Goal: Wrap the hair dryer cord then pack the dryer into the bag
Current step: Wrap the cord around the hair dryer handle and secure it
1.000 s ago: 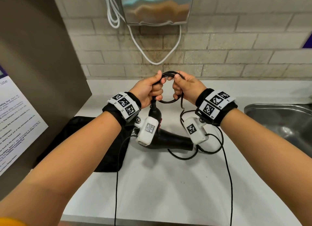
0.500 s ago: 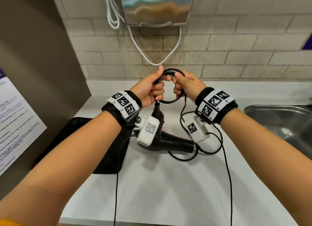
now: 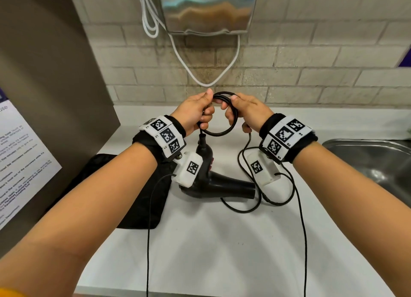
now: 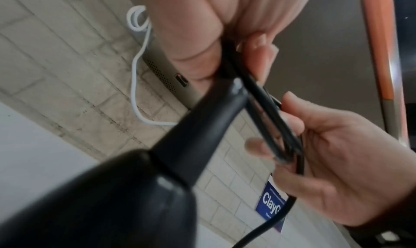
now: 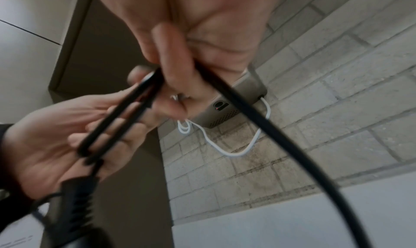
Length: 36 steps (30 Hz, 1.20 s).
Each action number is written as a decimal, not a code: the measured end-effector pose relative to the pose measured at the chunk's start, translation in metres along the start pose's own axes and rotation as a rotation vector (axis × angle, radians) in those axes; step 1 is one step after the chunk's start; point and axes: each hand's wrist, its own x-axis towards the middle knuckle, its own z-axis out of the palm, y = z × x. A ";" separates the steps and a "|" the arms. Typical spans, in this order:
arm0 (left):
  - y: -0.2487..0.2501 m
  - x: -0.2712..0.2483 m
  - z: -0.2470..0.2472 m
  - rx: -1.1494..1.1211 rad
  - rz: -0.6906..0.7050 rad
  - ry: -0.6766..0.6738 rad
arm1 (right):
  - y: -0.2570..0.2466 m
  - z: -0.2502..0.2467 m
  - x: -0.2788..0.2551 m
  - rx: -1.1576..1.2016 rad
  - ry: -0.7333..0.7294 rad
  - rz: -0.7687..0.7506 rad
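Observation:
The black hair dryer (image 3: 222, 183) sits low between my wrists, its handle (image 4: 191, 127) pointing up toward my left hand (image 3: 198, 112). My left hand grips one side of a small coil of the black cord (image 3: 219, 133). My right hand (image 3: 242, 110) pinches the coil's other side, and the loose cord (image 5: 270, 127) trails down from it. The rest of the cord (image 3: 278, 201) lies in loops on the white counter (image 3: 222, 252). A flat black bag (image 3: 124, 185) lies on the counter under my left forearm.
A steel sink (image 3: 378, 163) is set into the counter at the right. On the brick wall ahead hangs a metal box (image 3: 209, 8) with a white cable (image 3: 200, 79) drooping below it. A brown panel with a printed notice (image 3: 20, 163) closes off the left side.
Both hands have risen a little toward the wall with the coil. The slack cord on the counter has shifted. The dryer stays hanging by its handle below my left hand.

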 end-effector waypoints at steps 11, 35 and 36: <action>-0.002 0.004 -0.021 -0.428 -0.079 0.058 | 0.050 0.007 -0.020 -0.341 -0.019 0.063; -0.016 0.013 -0.031 -0.825 0.016 0.169 | 0.070 0.059 -0.070 -1.006 -0.356 0.168; -0.016 0.012 -0.028 -0.780 0.029 0.175 | 0.064 0.060 -0.072 -1.098 -0.378 0.129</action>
